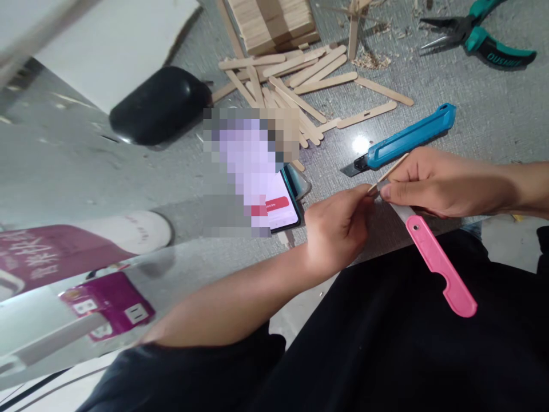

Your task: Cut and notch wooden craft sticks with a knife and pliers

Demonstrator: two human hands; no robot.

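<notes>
My left hand (337, 229) is closed, its fingertips pinching the lower end of a thin wooden craft stick (398, 165). My right hand (437, 183) is closed too, with the thumb pressed on the bare blade of a pink-handled folding knife (441, 266). The knife's handle hangs free below that hand, towards the dark clothing. Between the two hands, the blade meets the stick; its tip is hidden by the fingers. The stick's other end runs along the right index finger. Just beyond the hands lies a blue utility knife (412, 137) with its blade out.
Loose craft sticks (309, 86) are heaped near a bundled stack (274, 23). Green-handled pliers (476, 37) lie at the upper right, near wood shavings (372, 59). A partly blurred phone (281, 209), a black rounded case (158, 106) and a purple power strip (109, 303) are to the left.
</notes>
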